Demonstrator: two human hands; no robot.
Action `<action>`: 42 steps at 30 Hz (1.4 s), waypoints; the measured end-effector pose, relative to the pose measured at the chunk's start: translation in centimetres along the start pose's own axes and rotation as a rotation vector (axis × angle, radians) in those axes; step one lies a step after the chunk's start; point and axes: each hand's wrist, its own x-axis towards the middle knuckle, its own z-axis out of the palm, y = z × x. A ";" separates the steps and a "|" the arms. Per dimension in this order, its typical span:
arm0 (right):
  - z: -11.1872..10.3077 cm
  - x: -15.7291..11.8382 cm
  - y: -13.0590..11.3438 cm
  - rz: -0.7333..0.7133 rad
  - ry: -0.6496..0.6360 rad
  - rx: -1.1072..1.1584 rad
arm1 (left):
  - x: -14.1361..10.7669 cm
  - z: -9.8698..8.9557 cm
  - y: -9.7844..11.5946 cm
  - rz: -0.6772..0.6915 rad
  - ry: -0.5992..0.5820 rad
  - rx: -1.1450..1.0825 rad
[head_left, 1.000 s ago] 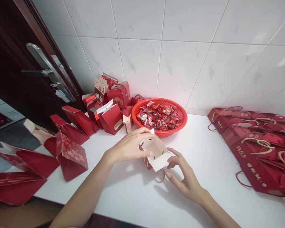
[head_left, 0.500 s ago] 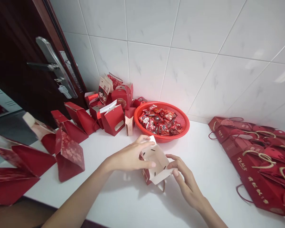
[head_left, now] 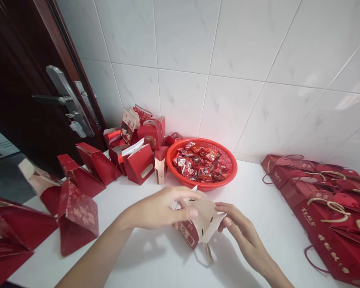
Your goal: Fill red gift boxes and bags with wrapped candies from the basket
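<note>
A small red box (head_left: 188, 233) with a cream inside stands on the white table with its top flaps spread, between my two hands. My left hand (head_left: 160, 208) grips its left flap, with thumb and fingers curled over the edge. On the other side, my right hand (head_left: 238, 226) pinches the right flap between thumb and fingers. A twisted cord handle (head_left: 209, 253) hangs at the box's front. Just behind the box is a red plastic basket (head_left: 232, 176) holding wrapped candies (head_left: 204, 174).
Folded red boxes (head_left: 138, 164) crowd the back left, and more red boxes (head_left: 79, 216) line the left edge. Red gift bags with cord handles (head_left: 312, 224) lie at the right. Behind rises a tiled wall (head_left: 180, 96); a dark door (head_left: 24, 80) is at left.
The view has tilted slightly upward, so things appear lower. My left hand has shifted along the left flap with its fingers more curled. The box stays between both hands.
</note>
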 end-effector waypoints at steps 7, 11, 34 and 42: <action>-2.4 6.3 -1.5 -0.063 0.098 0.053 | 7.6 -7.1 -1.0 0.026 0.431 0.421; -2.0 11.4 -1.1 -0.042 0.185 0.185 | 13.7 -9.1 -3.2 -0.113 0.308 0.658; 0.7 17.9 1.7 0.188 0.261 0.647 | 18.1 -8.2 -4.0 0.356 0.349 0.058; 0.3 18.0 1.4 0.224 0.385 0.778 | 18.0 -11.9 -7.4 -0.106 0.455 0.749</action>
